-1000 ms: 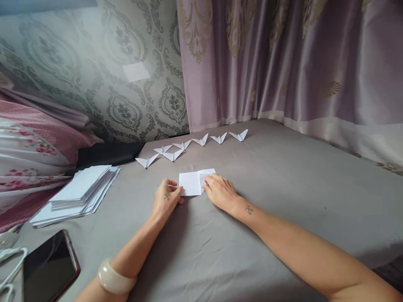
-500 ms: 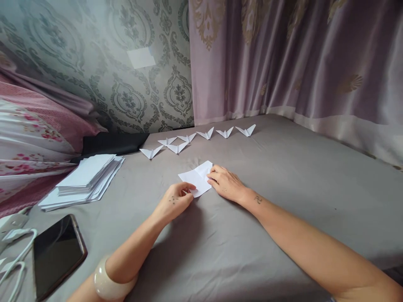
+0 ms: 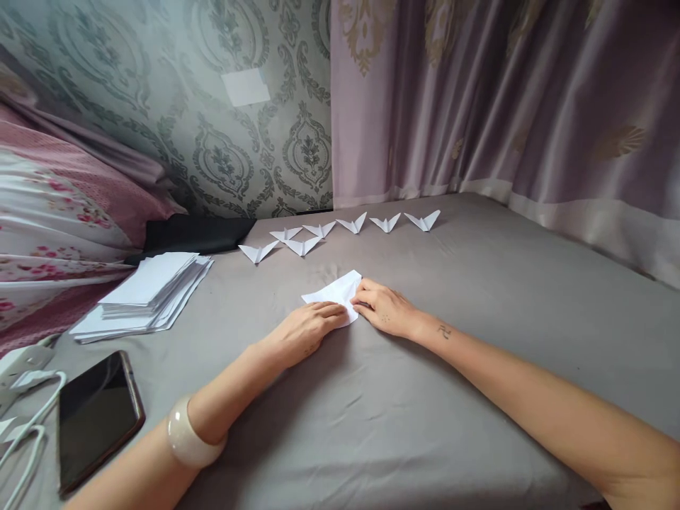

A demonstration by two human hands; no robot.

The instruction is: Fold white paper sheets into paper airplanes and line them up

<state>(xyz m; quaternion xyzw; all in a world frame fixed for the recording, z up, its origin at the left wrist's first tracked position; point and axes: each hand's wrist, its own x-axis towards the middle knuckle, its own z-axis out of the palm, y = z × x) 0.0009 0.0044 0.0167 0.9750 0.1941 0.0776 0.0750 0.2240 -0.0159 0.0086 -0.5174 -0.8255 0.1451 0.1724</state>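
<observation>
A partly folded white sheet of paper (image 3: 333, 289) lies on the grey cloth in front of me, with creases across it. My left hand (image 3: 313, 327) rests over its near left part, palm down, fingers stretched flat and pressing on the paper. Part of the sheet is hidden under those fingers. At the right edge, my right hand (image 3: 381, 306) is closed, its thumb and fingertips pinching the paper. Behind the sheet stand several folded white paper shapes with raised wings, among them a paper bird shape (image 3: 302, 246) in the front row.
To the left sits a stack of white paper (image 3: 149, 287), with a black folder-like item (image 3: 199, 235) behind it. A phone (image 3: 98, 418) and a white cable (image 3: 40, 425) lie near the left edge. A curtain (image 3: 425, 106) and patterned wall (image 3: 223, 152) bound the back.
My left hand has turned palm down and slid right onto the paper, its fingers now flat instead of pinching the near edge. My right hand stays at the right edge. The view has shifted slightly.
</observation>
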